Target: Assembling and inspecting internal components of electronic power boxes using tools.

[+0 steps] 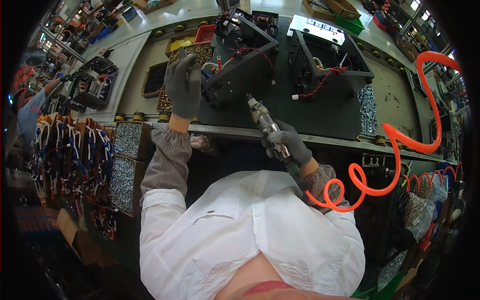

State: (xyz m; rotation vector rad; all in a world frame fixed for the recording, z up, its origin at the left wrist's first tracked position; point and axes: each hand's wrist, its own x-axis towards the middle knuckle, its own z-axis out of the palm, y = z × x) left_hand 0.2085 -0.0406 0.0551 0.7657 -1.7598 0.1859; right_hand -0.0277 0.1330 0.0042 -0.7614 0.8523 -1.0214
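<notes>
My right hand (290,142), in a grey glove, is wrapped round a pneumatic screwdriver (267,125). Its tip points up and away over the dark work mat (280,107), between two black metal housings. My left hand (183,87), also gloved, is raised beside the left black housing (240,65), over small-parts trays. Its fingers are drawn together, and anything in them is too small to make out. Red wires and a connector hang from the left housing. The right black housing (332,67) has a twisted red-black lead (320,85) and a white panel (317,29) at its far side.
A coiled orange air hose (395,187) loops from the screwdriver to the upper right. Trays of brass parts (165,102) and dark parts (154,80) lie left. Boxes of silver screws (122,182) and hanging wire harnesses (70,155) stand nearer. Loose screws (367,110) lie right. A co-worker (32,107) is far left.
</notes>
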